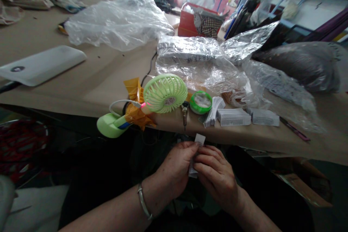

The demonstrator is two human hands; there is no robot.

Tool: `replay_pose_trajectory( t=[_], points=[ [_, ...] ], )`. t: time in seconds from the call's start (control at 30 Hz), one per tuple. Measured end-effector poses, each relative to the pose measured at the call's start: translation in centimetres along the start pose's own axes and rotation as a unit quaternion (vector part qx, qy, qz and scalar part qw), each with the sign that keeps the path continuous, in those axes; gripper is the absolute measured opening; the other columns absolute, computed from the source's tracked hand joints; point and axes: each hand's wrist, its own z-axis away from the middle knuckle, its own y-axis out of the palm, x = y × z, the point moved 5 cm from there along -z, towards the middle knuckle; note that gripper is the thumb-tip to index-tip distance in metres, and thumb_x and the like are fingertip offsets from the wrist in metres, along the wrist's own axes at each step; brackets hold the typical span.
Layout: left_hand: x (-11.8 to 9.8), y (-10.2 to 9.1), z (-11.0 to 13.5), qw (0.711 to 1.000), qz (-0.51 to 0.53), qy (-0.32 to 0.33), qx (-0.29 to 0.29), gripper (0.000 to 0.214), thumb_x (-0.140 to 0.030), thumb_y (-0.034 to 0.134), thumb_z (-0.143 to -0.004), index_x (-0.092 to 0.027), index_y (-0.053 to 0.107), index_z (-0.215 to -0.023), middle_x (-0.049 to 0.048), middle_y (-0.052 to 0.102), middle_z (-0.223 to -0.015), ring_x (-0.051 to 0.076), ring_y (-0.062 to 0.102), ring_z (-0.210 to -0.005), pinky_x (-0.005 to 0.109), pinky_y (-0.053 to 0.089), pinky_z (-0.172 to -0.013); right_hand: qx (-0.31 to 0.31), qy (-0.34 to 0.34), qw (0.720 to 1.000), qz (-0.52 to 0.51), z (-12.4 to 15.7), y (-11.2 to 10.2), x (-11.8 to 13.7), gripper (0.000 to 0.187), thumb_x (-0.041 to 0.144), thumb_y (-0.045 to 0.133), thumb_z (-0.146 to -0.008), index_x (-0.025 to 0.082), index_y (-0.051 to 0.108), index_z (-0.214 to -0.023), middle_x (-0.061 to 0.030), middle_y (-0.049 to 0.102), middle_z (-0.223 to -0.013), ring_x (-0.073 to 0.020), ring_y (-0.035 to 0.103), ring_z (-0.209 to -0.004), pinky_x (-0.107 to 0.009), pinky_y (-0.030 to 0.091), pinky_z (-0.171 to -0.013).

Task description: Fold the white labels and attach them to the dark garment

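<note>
Fingertip work at the table's edge: I watch from afar as the left hand and right hand meet, both closed on a white strip. Its top pokes out ahead of the fingertips; its lower end shows between the palms. A green fan stands ahead and left of the left hand on the table. Just ahead of the hands lies a slim tool, its tip toward them; ahead of the right hand sit a green tub and stacks of white slips.

For such close handling I would advise a light, even pinch, both thumbs near the strip's middle, its edges in line, so that it does not crease. I would also keep the knuckles clear of that tip.

The fingers cover the strip's middle, so I cannot tell whether it is one piece or several, paper or cloth. The right thumb is mostly hidden, any print on the strip is too small to read, and both forearms run out of frame.
</note>
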Motion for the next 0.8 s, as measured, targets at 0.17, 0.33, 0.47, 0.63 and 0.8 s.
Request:
replay_pose_trajectory(
  t=[0.17, 0.33, 0.47, 0.63, 0.8],
  points=[
    [0.0, -0.2, 0.3, 0.998, -0.057, -0.023, -0.003, 0.015, -0.025, 0.066, -0.075, -0.009, 0.064, -0.076, 0.0033, 0.062, -0.066, 0.008, 0.056, -0.054, 0.018, 0.04, -0.049, -0.034, 0.06, 0.996, -0.059, 1.1, -0.6, -0.7, 0.028, 0.011, 0.056, -0.083, 0.021, 0.057, -0.11, -0.0077, 0.064, -0.102, -0.0244, 0.057, -0.106, -0.045, 0.046, -0.092],
    [0.1, -0.2, 1.1, 0.989, -0.133, -0.06, -0.003, 0.022, -0.031, 0.054, -0.085, -0.01, 0.06, -0.09, 0.0039, 0.063, -0.067, 0.009, 0.057, -0.049, 0.02, 0.044, -0.047, -0.132, 0.289, 0.916, -0.243, 1.8, -1.6, -4.5, 0.02, 0.028, 0.059, -0.084, 0.022, 0.059, -0.103, -0.0052, 0.062, -0.097, -0.0193, 0.061, -0.092, -0.032, 0.051, -0.081],
    [0.5, 0.3, 1.8, 0.987, -0.141, -0.071, 0.03, 0.023, -0.034, 0.054, -0.085, -0.011, 0.059, -0.087, 0.0036, 0.063, -0.066, 0.009, 0.057, -0.049, 0.018, 0.042, -0.046, 0.024, 0.36, 0.778, -0.514, 0.9, 0.7, -5.6, 0.056, 0.049, 0.071, -0.07, 0.02, 0.057, -0.117, -0.0058, 0.065, -0.094, -0.0188, 0.064, -0.081, -0.031, 0.053, -0.074],
    [1.0, 0.4, 2.3, 0.984, -0.149, -0.09, 0.047, 0.026, -0.036, 0.055, -0.084, -0.012, 0.061, -0.079, 0.0035, 0.063, -0.064, 0.008, 0.055, -0.047, 0.018, 0.041, -0.045, 0.069, 0.358, 0.685, -0.63, 0.4, 2.3, -5.2, 0.043, 0.039, 0.077, -0.067, 0.019, 0.066, -0.103, -0.0076, 0.063, -0.107, -0.0199, 0.062, -0.093, -0.033, 0.049, -0.084],
    [1.1, 0.2, 2.3, 0.983, -0.155, -0.088, 0.036, 0.026, -0.037, 0.057, -0.08, -0.011, 0.061, -0.074, 0.0034, 0.061, -0.06, 0.008, 0.052, -0.043, 0.018, 0.039, -0.044, 0.056, 0.359, 0.666, -0.652, 0.7, 3.2, -5.1, 0.029, 0.037, 0.076, -0.068, 0.018, 0.068, -0.088, -0.0077, 0.061, -0.109, -0.0187, 0.062, -0.09, -0.032, 0.05, -0.08]
  ],
)
